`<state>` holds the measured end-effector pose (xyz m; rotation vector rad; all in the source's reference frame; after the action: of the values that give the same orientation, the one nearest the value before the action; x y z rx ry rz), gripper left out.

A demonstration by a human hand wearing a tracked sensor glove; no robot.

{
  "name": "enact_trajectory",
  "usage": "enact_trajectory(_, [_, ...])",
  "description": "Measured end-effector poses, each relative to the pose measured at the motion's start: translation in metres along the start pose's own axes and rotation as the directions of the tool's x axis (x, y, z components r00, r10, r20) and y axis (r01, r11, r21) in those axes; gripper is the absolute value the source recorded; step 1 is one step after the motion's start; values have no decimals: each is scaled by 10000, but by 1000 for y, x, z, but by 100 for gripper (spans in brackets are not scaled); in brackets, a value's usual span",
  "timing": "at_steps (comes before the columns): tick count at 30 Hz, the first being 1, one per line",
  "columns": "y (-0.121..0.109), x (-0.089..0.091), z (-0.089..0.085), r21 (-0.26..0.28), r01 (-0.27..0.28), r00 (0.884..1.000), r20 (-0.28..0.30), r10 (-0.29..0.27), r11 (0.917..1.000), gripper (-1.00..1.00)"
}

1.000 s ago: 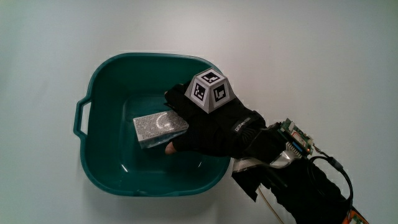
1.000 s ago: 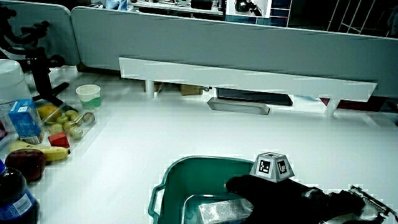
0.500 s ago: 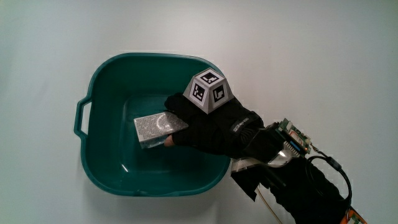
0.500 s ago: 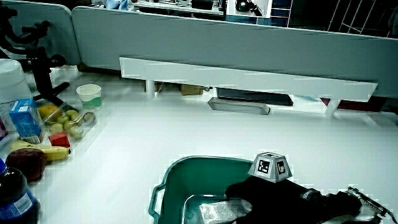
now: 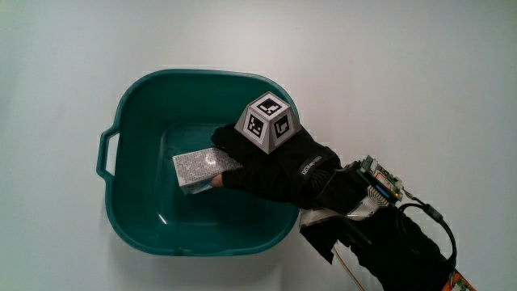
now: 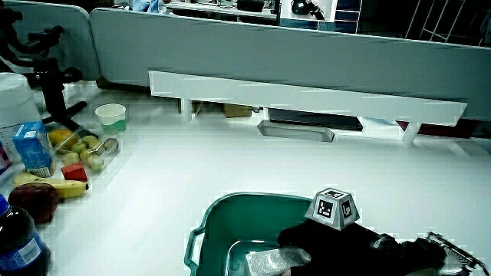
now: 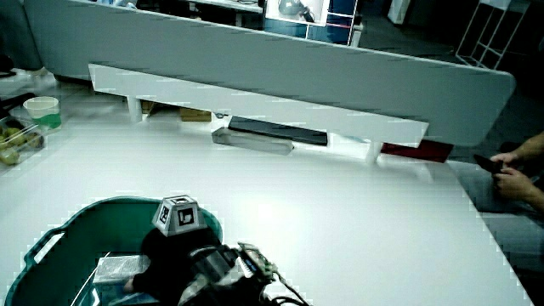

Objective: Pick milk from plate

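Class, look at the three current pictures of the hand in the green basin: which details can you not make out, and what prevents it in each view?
- Milk carton: one end is under the hand, main view.
- Carton's print: too small to read in any view.
- Basin: near rim cut off by the picture's edge in both side views.
- Items beside the blue carton: too small to identify, side view.

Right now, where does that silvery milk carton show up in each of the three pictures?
Main view: the milk carton lies inside the green tub, under the fingers of the hand.
Side view: the carton sits low in the tub, beside the hand.
Side view: the carton is in the tub, beside the hand.
Shared landmark: the patterned cube on the glove.
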<state>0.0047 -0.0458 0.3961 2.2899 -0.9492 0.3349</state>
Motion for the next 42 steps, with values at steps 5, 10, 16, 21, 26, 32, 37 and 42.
enact_trajectory(5, [-2, -3, 0, 116, -116, 9999, 66, 115, 9999, 100])
enact_trajectory(10, [-7, -5, 5, 329, -282, 9996, -64, 285, 9991, 100])
enact_trajectory(16, [-15, -2, 14, 502, -329, 9993, -145, 337, 9982, 100])
enact_trajectory(21, [-26, -2, 25, 773, -300, 9995, 40, 298, 9966, 100])
enact_trajectory(26, [-38, 3, 34, 992, -370, 9989, -250, 397, 9944, 100])
enact_trajectory(32, [-53, 8, 44, 1368, -377, 9965, -682, 473, 9899, 100])
enact_trajectory(37, [-64, 14, 49, 1463, -872, 9927, -701, 982, 9854, 100])
enact_trajectory(42, [-83, 20, 59, 2075, -1132, 9891, -694, 1300, 9717, 100])
